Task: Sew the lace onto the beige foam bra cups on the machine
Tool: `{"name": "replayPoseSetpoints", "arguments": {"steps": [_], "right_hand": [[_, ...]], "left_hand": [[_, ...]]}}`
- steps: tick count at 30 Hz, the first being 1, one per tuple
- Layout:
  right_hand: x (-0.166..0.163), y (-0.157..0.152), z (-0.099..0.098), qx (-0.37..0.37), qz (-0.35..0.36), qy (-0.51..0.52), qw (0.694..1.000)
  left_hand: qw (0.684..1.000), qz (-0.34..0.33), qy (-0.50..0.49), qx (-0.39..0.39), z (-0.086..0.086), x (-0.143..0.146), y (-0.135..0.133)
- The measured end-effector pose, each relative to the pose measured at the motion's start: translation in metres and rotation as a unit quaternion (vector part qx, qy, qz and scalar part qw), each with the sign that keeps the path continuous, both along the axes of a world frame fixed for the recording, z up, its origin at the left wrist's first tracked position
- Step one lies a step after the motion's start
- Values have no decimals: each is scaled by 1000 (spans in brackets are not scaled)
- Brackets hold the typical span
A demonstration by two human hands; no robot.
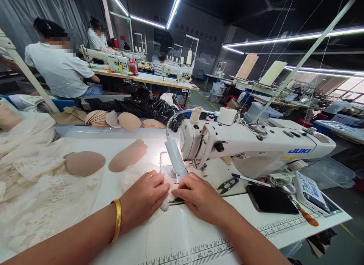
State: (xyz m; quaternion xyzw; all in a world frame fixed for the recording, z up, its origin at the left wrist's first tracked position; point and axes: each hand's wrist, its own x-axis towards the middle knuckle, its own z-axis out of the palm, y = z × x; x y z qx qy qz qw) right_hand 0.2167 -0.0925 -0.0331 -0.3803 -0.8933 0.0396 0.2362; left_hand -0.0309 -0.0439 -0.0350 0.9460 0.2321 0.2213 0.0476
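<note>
A white sewing machine (250,139) stands on the table, its lamp (174,156) shining down near the needle. Sheer pale lace fabric (132,177) lies beside and under my hands, just in front of the machine's needle area. My left hand (148,194) is closed, fingers pinching the lace at its edge. My right hand (196,196) is closed too, thumb and fingertips pressed together on the same fabric, close to the lamp's lower end. The needle and presser foot are mostly hidden behind the lamp and the right hand.
Beige oval pads (85,163) and a pile of cream lace (25,181) lie at left. Thread snips (228,185), a pen (251,180) and a black phone (271,198) lie at right. A ruler tape (199,253) runs along the front. Other people sit at machines behind.
</note>
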Motion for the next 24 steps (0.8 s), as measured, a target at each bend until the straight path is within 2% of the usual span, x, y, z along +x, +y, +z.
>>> {"name": "replayPoseSetpoints", "arguments": {"steps": [12,24], "right_hand": [[1,5,-12,8,-58,12,998],[3,7,-12,-3,-108,-9,994]], "left_hand": [[997,-67,-49,8,2,13,22],[996,-75,-26,28,1,21,42]]}}
